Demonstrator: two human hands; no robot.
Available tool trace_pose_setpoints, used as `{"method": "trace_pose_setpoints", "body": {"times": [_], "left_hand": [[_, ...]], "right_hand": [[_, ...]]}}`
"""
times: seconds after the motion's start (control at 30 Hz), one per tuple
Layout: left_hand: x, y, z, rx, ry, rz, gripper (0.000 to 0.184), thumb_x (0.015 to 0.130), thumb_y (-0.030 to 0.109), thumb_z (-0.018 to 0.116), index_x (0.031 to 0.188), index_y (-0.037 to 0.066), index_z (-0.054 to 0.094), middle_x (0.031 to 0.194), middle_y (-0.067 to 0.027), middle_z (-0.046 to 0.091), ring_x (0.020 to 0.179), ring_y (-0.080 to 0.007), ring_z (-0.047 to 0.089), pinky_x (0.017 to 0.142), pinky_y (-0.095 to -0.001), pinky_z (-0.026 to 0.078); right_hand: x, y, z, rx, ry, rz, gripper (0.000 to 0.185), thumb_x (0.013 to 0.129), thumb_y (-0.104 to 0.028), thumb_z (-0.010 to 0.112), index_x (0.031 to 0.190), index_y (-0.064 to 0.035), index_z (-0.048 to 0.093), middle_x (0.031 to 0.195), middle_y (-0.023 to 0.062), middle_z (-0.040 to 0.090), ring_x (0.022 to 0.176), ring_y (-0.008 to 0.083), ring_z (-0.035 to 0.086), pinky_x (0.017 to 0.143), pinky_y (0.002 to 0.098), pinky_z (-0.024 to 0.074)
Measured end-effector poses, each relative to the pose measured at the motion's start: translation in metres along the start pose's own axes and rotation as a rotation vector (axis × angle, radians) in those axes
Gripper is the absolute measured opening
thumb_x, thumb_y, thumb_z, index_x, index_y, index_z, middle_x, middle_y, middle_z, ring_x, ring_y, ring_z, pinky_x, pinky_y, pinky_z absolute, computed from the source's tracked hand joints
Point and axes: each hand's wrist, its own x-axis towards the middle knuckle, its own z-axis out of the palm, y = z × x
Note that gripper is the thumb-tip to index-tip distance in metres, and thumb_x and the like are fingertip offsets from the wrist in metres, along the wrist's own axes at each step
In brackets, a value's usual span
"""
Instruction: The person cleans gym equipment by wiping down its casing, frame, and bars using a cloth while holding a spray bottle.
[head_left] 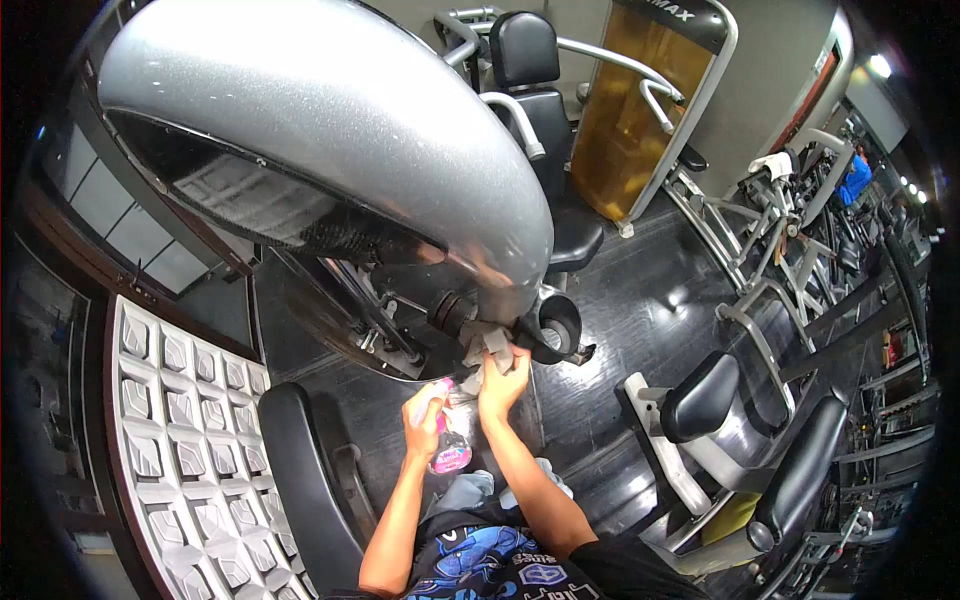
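Note:
My left hand [424, 412] is wrapped round the neck of a spray bottle [452, 455] with a pink-and-white trigger head and a pink label. Just right of it, my right hand [505, 378] grips a crumpled greyish cloth [480, 352]. The cloth is against the lower end of a large silver gym machine housing [400, 120], beside a black round cup-like holder [556, 325]. Part of the cloth is hidden behind my fingers.
A black padded backrest [300, 470] stands close on my left, before a white patterned wall panel [190, 450]. A padded bench machine [700, 400] is at right. Behind stands a seated press machine [525, 50]. Dark flooring [590, 430] lies below.

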Motion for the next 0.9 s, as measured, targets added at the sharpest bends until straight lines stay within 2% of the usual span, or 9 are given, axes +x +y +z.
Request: {"method": "trace_pose_setpoints", "body": {"times": [0.1, 0.2, 0.27, 0.37, 0.6, 0.7, 0.77, 0.83, 0.9], "left_hand": [[-0.007, 0.001, 0.006, 0.008, -0.010, 0.008, 0.035, 0.091, 0.022, 0.051, 0.106, -0.007, 0.063, 0.079, -0.0115, 0.061, 0.058, -0.0161, 0.057, 0.044, -0.0265, 0.048], [-0.011, 0.008, 0.006, -0.039, -0.012, -0.031, 0.033, 0.091, 0.022, 0.051, 0.102, -0.007, 0.063, 0.078, -0.0109, 0.061, 0.057, -0.0156, 0.057, 0.043, -0.0261, 0.047], [-0.007, 0.005, 0.004, -0.018, -0.037, -0.018, 0.031, 0.091, 0.022, 0.051, 0.100, -0.006, 0.063, 0.078, -0.0106, 0.061, 0.057, -0.0150, 0.057, 0.043, -0.0262, 0.047], [-0.003, 0.007, 0.005, -0.014, -0.039, -0.015, 0.031, 0.091, 0.022, 0.051, 0.099, -0.005, 0.063, 0.078, -0.0104, 0.061, 0.056, -0.0150, 0.057, 0.043, -0.0265, 0.047], [0.001, 0.015, 0.009, -0.017, -0.050, -0.021, 0.031, 0.091, 0.023, 0.051, 0.099, -0.005, 0.063, 0.077, -0.0098, 0.061, 0.050, -0.0153, 0.055, 0.043, -0.0262, 0.046], [0.006, 0.023, 0.012, -0.040, -0.086, 0.009, 0.031, 0.090, 0.023, 0.051, 0.098, -0.005, 0.062, 0.077, -0.0104, 0.061, 0.049, -0.0156, 0.055, 0.043, -0.0261, 0.046], [0.008, 0.024, 0.015, -0.086, -0.075, 0.046, 0.030, 0.091, 0.022, 0.050, 0.095, -0.005, 0.061, 0.077, -0.0107, 0.060, 0.048, -0.0161, 0.056, 0.043, -0.0265, 0.046], [0.009, 0.028, 0.017, -0.074, -0.075, 0.051, 0.031, 0.090, 0.023, 0.050, 0.094, -0.005, 0.061, 0.077, -0.0108, 0.060, 0.048, -0.0163, 0.056, 0.043, -0.0268, 0.046], [0.009, 0.030, 0.018, -0.064, -0.077, 0.055, 0.032, 0.090, 0.024, 0.050, 0.092, -0.005, 0.061, 0.077, -0.0108, 0.060, 0.047, -0.0165, 0.056, 0.043, -0.0271, 0.045]], "right_hand": [[0.010, -0.043, -0.011, 0.102, 0.014, -0.104, 0.032, 0.077, 0.006, 0.069, 0.104, 0.0011, 0.052, 0.100, 0.0103, 0.058, 0.095, 0.0178, 0.056, 0.087, 0.0307, 0.0448], [-0.001, -0.009, -0.019, 0.051, 0.029, -0.102, 0.033, 0.077, 0.005, 0.071, 0.104, 0.0008, 0.052, 0.102, 0.0107, 0.059, 0.096, 0.0180, 0.055, 0.088, 0.0307, 0.0443], [-0.002, 0.024, -0.022, 0.001, 0.157, 0.094, 0.033, 0.077, 0.004, 0.072, 0.104, 0.0003, 0.052, 0.103, 0.0099, 0.059, 0.097, 0.0172, 0.054, 0.089, 0.0301, 0.0435], [0.003, 0.050, -0.021, 0.124, 0.181, 0.130, 0.030, 0.075, 0.002, 0.075, 0.100, 0.0002, 0.057, 0.099, 0.0083, 0.062, 0.093, 0.0185, 0.058, 0.089, 0.0314, 0.0437], [0.007, -0.059, -0.004, 0.267, 0.025, -0.022, 0.026, 0.083, 0.003, 0.068, 0.102, -0.0012, 0.051, 0.098, 0.0073, 0.058, 0.092, 0.0158, 0.056, 0.085, 0.0284, 0.0439], [0.005, -0.048, 0.001, 0.322, 0.029, -0.040, 0.024, 0.086, 0.005, 0.064, 0.104, -0.0019, 0.050, 0.102, 0.0083, 0.057, 0.091, 0.0157, 0.057, 0.080, 0.0272, 0.0469], [-0.001, -0.043, 0.004, 0.518, 0.074, 0.200, 0.025, 0.086, 0.005, 0.064, 0.105, -0.0015, 0.049, 0.103, 0.0092, 0.057, 0.091, 0.0149, 0.058, 0.074, 0.0252, 0.0493], [0.005, -0.032, -0.002, 0.455, 0.059, 0.201, 0.025, 0.086, 0.005, 0.063, 0.106, -0.0013, 0.049, 0.106, 0.0098, 0.056, 0.092, 0.0149, 0.057, 0.067, 0.0273, 0.0549], [0.012, -0.025, -0.010, 0.077, -0.004, -0.065, 0.028, 0.084, 0.005, 0.063, 0.108, -0.0017, 0.050, 0.106, 0.0102, 0.055, 0.090, 0.0163, 0.058, 0.065, 0.0318, 0.0600]]}}
